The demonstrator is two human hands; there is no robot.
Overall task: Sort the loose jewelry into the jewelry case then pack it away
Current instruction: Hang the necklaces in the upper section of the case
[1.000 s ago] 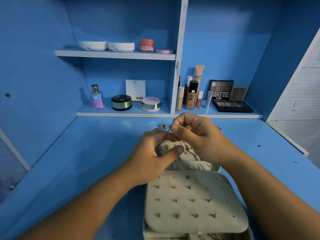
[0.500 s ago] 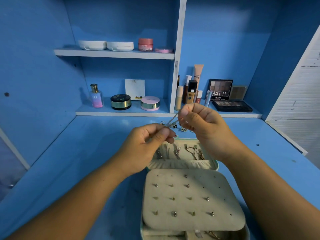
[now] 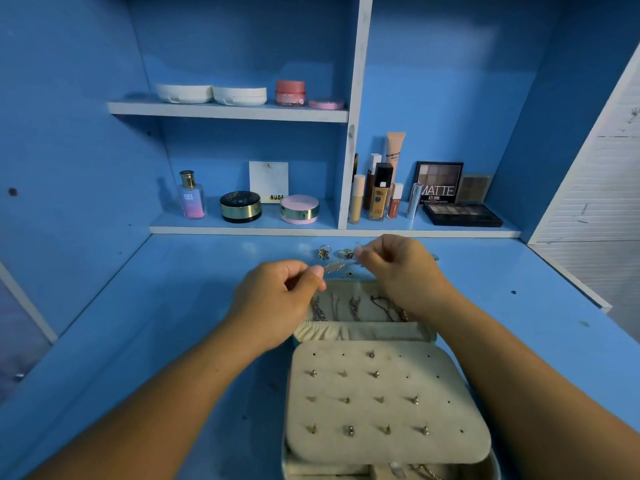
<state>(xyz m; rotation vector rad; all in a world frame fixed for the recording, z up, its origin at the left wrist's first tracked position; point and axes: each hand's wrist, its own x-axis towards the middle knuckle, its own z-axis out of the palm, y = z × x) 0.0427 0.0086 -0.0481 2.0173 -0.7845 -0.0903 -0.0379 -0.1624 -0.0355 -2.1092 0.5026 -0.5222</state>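
Fingers [image 3: 313, 274] of left hand [image 3: 277, 297] and right hand [image 3: 398, 270] pinch a chain [image 3: 337, 265] near the case [image 3: 457, 403].

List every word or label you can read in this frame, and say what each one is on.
"MATTE": front of the black eyeshadow palette standing upright on the lower shelf.
"NUDE": bottom edge of the white square card.
"SB": pink-and-purple perfume bottle with a gold cap.
Too blurred to read: the print on the pink jar, the beige tube and the tan foundation bottle, and the small line under "MATTE".
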